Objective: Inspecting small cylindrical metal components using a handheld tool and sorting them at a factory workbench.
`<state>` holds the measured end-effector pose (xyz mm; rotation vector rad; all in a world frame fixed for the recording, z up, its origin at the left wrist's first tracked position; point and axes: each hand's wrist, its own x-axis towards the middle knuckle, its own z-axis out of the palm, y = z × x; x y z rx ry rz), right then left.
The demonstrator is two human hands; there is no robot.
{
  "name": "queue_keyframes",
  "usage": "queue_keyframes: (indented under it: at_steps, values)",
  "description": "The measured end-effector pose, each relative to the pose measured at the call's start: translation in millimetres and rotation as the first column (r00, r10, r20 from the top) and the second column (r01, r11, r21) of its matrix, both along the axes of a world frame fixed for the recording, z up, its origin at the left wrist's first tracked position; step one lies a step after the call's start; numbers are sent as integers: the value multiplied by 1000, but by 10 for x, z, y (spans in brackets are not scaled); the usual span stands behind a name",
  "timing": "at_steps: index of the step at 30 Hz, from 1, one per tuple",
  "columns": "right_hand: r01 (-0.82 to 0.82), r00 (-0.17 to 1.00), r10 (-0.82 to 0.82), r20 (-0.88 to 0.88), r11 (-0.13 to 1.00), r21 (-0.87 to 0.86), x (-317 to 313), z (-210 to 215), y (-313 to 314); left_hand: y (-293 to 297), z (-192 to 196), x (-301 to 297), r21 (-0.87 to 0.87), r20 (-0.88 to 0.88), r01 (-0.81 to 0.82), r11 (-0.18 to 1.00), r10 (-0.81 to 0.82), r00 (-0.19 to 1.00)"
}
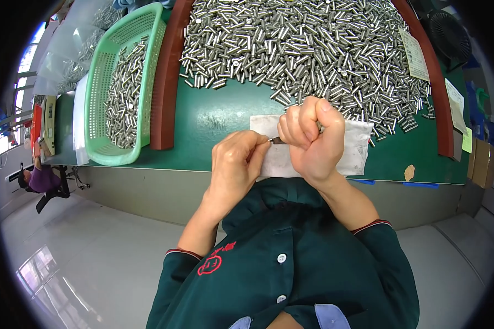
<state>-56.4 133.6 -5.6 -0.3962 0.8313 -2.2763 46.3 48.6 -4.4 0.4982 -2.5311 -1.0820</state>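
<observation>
Two hands meet over a white cloth at the near edge of a green table. Closed in a fist, the right hand has its fingers curled around a small metal pin, whose dark tip pokes out to the left. Loosely curled, the left hand pinches that tip between thumb and fingers. Beyond, a heap of pins fills the far table; a green basket with more pins stands at left.
</observation>
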Motion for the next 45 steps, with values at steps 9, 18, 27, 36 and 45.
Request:
queue_keyframes:
  at_steps: [9,18,27,36,45]
  values:
    - [128,974,-111,-198,989,78,120,98,-70,18,50,1,13,-27,-25,1000,26,999]
    - [50,999,-50,9,998,24,35,20,16,-186,104,63,923,-64,6,385,139,988]
    - [50,998,-49,34,998,-25,30,18,-20,-281,11,81,979,-136,113,172,127,983]
    - [60,997,-59,42,998,-14,6,-9,-3,-391,134,-11,963,-136,73,261,231,964]
    - [56,998,-55,45,998,-22,42,10,2,-729,75,-208,-322,-10,-278,905,290,957]
